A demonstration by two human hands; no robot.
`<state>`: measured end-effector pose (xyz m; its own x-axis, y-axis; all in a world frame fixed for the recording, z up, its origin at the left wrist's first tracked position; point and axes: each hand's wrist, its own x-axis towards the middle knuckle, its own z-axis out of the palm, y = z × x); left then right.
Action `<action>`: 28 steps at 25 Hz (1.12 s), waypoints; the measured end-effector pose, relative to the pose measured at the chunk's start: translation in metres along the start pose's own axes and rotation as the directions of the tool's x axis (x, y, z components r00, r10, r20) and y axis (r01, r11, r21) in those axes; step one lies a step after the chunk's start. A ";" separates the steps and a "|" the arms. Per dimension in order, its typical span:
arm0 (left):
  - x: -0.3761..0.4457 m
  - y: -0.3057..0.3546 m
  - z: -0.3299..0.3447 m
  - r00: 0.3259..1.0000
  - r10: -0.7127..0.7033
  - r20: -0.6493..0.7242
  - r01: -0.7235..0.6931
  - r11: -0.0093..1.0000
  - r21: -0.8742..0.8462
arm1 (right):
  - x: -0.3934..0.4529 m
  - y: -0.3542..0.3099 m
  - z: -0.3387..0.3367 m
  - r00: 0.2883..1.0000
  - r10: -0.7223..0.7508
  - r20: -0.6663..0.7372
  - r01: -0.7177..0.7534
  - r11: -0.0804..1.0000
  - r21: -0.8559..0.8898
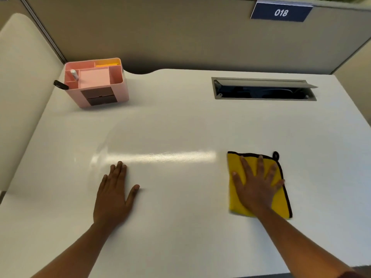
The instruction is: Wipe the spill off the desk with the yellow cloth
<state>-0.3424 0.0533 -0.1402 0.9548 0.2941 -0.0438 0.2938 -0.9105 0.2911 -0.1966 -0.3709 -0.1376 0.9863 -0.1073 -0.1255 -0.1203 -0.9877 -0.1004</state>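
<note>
The white counter [180, 121] runs wide under both hands. The right hand [256, 187] lies flat on the yellow cloth [281, 203], fingers spread and straight, palm pressing the fabric down onto the surface rather than gripping it. The cloth sits on the near right part of the counter, folded into a rough square with a black trim along its edges and a small black loop at its far right corner. The left hand [114, 195] rests flat on the bare counter, well apart from the cloth, fingers together and straight with the thumb angled out to the side; it holds nothing. Between the two hands a bright streak of reflected light crosses the surface, and whether any liquid lies there cannot be told. At the far left corner stands a pink organiser [96, 85] with several compartments, a white marker [74, 74] upright in one and something yellow in the back one. A grey cable hatch [263, 89] is set into the far right of the counter, its lid raised. On the partition behind hangs a blue sign [281, 12] reading 018.
</note>
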 end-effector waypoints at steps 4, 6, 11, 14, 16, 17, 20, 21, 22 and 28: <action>0.000 0.005 0.001 1.000 -0.009 -0.014 0.009 1.000 0.013 | -0.061 -0.060 0.011 0.995 -0.094 0.037 0.094 0.995 0.015; -0.002 0.005 0.001 1.000 -0.013 -0.023 0.013 1.000 0.012 | -0.093 -0.103 0.015 0.964 -0.264 0.037 0.262 0.964 0.040; 0.007 0.035 0.002 0.999 -0.035 -0.040 0.033 0.998 -0.050 | -0.134 -0.130 0.031 0.704 -0.707 0.062 0.708 0.706 0.019; 0.020 0.079 0.005 0.998 0.043 -0.036 -0.045 0.997 -0.064 | -0.117 -0.081 0.030 0.577 -0.816 0.014 0.816 0.577 0.006; 0.030 0.104 0.011 0.995 0.098 -0.012 -0.099 0.993 -0.059 | -0.097 -0.042 0.026 0.655 -0.755 -0.008 0.755 0.655 -0.019; 0.037 0.114 0.015 0.993 0.119 -0.003 -0.119 0.991 -0.057 | -0.083 -0.023 0.022 0.717 -0.697 -0.017 0.696 0.717 -0.033; 0.066 0.141 0.023 0.988 0.153 -0.003 -0.153 0.986 -0.068 | -0.030 0.026 0.004 0.869 -0.494 -0.013 0.493 0.868 -0.064; 0.076 0.149 0.026 0.986 0.165 -0.005 -0.165 0.984 -0.066 | -0.012 0.040 -0.001 0.907 -0.422 -0.012 0.420 0.905 -0.068; 0.087 0.156 0.029 0.985 0.174 -0.007 -0.175 0.983 -0.063 | 0.007 0.052 -0.005 0.936 -0.351 -0.016 0.349 0.935 -0.067; 0.108 0.174 0.048 0.990 0.138 0.007 -0.138 0.990 -0.027 | 0.122 0.091 -0.027 1.000 -0.005 -0.010 0.005 1.000 0.010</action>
<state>-0.1858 -0.0868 -0.1401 0.9864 0.1639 -0.0097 0.1583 -0.9341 0.3198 -0.0836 -0.4771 -0.1354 0.9879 -0.1033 -0.1153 -0.1161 -0.9871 -0.1106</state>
